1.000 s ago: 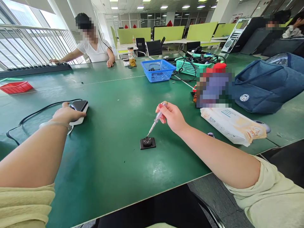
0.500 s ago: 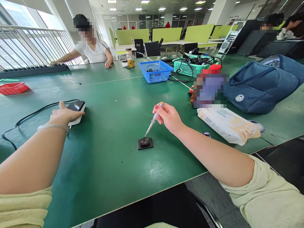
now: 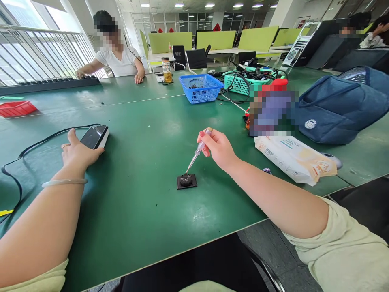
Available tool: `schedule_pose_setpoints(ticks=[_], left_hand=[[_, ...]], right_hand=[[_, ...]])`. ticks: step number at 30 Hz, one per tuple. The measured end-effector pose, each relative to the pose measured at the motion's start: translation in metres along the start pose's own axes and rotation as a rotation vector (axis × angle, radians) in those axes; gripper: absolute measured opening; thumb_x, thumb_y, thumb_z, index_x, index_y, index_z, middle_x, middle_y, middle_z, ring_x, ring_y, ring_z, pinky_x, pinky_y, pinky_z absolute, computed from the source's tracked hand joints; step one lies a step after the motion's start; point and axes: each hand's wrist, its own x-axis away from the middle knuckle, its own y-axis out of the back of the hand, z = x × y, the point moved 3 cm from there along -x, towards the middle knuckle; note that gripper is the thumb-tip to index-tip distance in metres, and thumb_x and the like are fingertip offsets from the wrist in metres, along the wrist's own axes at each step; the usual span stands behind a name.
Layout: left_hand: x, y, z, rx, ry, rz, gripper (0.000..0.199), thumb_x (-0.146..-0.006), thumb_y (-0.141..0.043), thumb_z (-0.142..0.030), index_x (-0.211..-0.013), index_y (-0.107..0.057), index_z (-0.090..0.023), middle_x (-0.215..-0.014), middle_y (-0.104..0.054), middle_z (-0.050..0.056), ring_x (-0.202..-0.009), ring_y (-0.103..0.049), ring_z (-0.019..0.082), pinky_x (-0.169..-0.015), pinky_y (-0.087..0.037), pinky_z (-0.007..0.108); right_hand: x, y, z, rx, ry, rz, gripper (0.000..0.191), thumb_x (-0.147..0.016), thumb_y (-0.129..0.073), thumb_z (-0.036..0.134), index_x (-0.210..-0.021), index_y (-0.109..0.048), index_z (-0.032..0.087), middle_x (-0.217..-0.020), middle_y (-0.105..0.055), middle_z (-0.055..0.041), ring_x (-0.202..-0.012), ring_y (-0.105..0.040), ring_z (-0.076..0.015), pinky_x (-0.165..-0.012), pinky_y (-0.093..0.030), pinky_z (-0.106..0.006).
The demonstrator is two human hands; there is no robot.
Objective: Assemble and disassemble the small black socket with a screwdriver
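Screwdriver (image 3: 197, 153) slants down from right grip (image 3: 221, 149).

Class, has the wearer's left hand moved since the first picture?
Yes: judged against the blue basket, the left hand has come nearer and slightly left.

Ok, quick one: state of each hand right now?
Left hand: open, thumb and fingers spread, at the phone-like device; contact cannot be told.
Right hand: closed, holding the clear-handled screwdriver, tip at the small black part.
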Motion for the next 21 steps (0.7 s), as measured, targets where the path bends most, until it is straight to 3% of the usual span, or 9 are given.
schedule_pose_setpoints(ticks=[3, 16, 21], left_hand=[[0.001, 0.000, 0.003, 0.034, 0.048, -0.004, 0.119, -0.071, -0.080, -0.048, -0.161, -0.006, -0.024, -0.150, -0.040, 0.027, -0.142, -0.042, 0.046, -0.113, -0.040, 0.059], [0.016, 0.002, -0.004, 0.013, 0.030, -0.033, 0.112, -0.074, -0.079, -0.046, -0.160, -0.011, -0.023, -0.150, -0.040, 0.026, -0.144, -0.042, 0.042, -0.117, -0.037, 0.051], [0.014, 0.005, -0.003, 0.066, 0.053, -0.030, 0.108, -0.075, -0.080, -0.043, -0.160, -0.016, -0.023, -0.151, -0.040, 0.026, -0.142, -0.043, 0.043, -0.115, -0.039, 0.055]], right_hand=[[0.000, 0.000, -0.001, 0.011, 0.007, 0.000, 0.053, -0.078, -0.070, 0.071, -0.073, -0.062, 0.019, -0.047, -0.047, 0.0068, -0.043, -0.043, -0.0073, -0.046, -0.037, -0.023], [-0.002, 0.001, -0.001, 0.008, 0.008, -0.002, 0.054, -0.076, -0.072, 0.072, -0.072, -0.062, 0.019, -0.050, -0.046, 0.0067, -0.043, -0.043, -0.0067, -0.044, -0.037, -0.023], [0.000, 0.001, 0.000, 0.014, 0.015, -0.002, 0.052, -0.078, -0.072, 0.070, -0.072, -0.062, 0.019, -0.051, -0.047, 0.0064, -0.044, -0.044, -0.0069, -0.045, -0.038, -0.023]])
